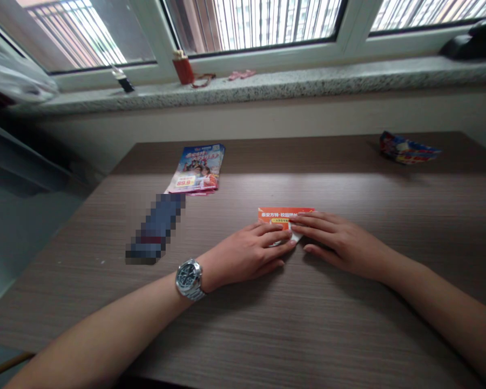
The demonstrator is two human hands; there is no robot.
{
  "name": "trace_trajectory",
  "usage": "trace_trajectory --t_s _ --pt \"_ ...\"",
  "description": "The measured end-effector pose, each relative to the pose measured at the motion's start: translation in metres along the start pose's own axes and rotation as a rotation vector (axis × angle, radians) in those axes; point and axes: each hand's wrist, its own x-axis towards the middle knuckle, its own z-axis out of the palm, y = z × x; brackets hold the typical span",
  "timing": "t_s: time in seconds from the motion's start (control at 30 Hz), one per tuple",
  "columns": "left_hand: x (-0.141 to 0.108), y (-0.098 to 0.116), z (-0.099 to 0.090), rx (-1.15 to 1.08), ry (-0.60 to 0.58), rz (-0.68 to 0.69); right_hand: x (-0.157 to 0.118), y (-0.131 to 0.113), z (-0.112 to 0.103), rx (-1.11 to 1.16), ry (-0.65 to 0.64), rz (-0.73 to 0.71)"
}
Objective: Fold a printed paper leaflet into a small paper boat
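A leaflet with an orange printed top (285,212) lies on the table in front of me. A white corner shows between my hands and looks folded. My left hand (253,251), with a metal watch (189,276) on its wrist, rests over the leaflet's lower left, fingers stretched out and touching it. My right hand (336,237) lies over its right side, fingers extended and flat, the thumb apart from the others. Both hands are open and press on the paper without gripping it. They cover most of the leaflet's lower part.
A stack of printed flyers (198,167) sits at the back left, with a pixelated dark object (156,229) before it. At the back right stands a folded colourful paper (407,149). A red bottle-like item (183,69) stands on the stone windowsill (308,84).
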Motion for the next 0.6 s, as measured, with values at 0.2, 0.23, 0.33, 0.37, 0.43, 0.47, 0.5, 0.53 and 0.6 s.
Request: trace_trajectory --t_s 0.2,0.23,0.33,0.37,0.43,0.47,0.5,0.53,0.6 --pt "0.0 0.002 -0.0005 -0.003 -0.037 -0.014 0.0011 -0.0005 -0.0011 -0.005 -0.003 -0.02" --pt "-0.0004 0.0023 -0.0001 -0.007 -0.037 -0.016 0.001 -0.0005 -0.0017 0.001 0.001 -0.019" --pt "-0.0015 0.003 0.0009 -0.021 -0.019 -0.017 -0.0002 0.0006 -0.0029 0.02 -0.004 -0.026" --pt "-0.0018 0.0032 0.001 -0.026 -0.01 -0.017 -0.0008 0.0014 -0.0029 0.024 -0.013 -0.03" --pt "-0.0018 0.0035 0.0006 -0.033 -0.002 -0.016 -0.002 0.0032 -0.0023 0.03 -0.027 -0.035" --pt "-0.0016 0.0038 0.0002 -0.034 -0.005 -0.016 -0.0025 0.004 -0.0016 0.03 -0.032 -0.035" --pt "-0.0013 0.004 -0.0003 -0.032 -0.01 -0.017 -0.0029 0.0047 -0.0009 0.029 -0.034 -0.033" --pt "-0.001 0.0043 -0.001 -0.03 -0.017 -0.018 -0.0033 0.0051 -0.0002 0.026 -0.035 -0.03" --pt "-0.0002 0.0048 -0.0022 -0.029 -0.024 -0.017 -0.0038 0.0053 0.001 0.018 -0.04 -0.026"
